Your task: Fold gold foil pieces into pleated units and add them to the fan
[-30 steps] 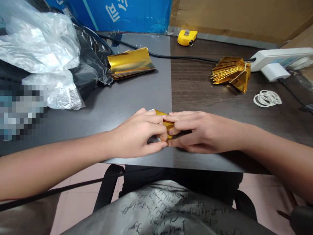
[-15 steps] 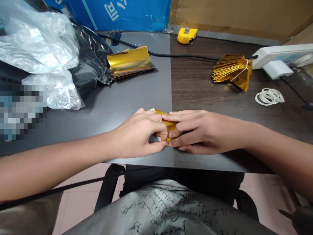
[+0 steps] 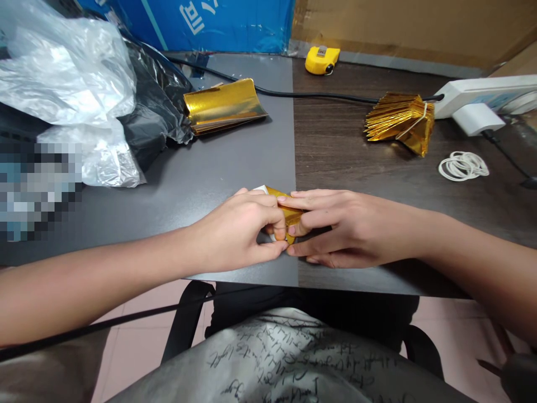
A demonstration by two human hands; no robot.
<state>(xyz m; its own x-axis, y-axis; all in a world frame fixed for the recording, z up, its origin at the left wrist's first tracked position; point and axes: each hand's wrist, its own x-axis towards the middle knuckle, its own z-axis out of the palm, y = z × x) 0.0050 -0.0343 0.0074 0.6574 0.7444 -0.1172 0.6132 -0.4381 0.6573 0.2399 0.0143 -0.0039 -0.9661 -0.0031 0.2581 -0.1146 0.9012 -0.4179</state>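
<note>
A partly folded sheet of gold foil paper [image 3: 290, 215] with a white back lies on the desk between my hands. My left hand [image 3: 247, 226] is closed on its left side, thumb and curled fingers pinching the near edge. From the right, my right hand [image 3: 348, 228] presses the sheet with its fingertips, the fingers bent and close to my left fingers. Much of the sheet is hidden under both hands. Farther back lie a curled stack of gold foil sheets [image 3: 224, 106] and a rubber-banded bundle of folded gold foil paper [image 3: 400, 123].
White rubber bands [image 3: 464, 166] lie at the right, near a white power strip [image 3: 490, 92]. A yellow tape measure [image 3: 321, 60] sits before a cardboard box [image 3: 403, 31]. A black cable [image 3: 319, 96] crosses the desk. Clear and black plastic bags [image 3: 84, 73] fill the left.
Both hands stay on the gold foil paper. My right fingertips and left thumb have shifted very slightly at its near edge.
</note>
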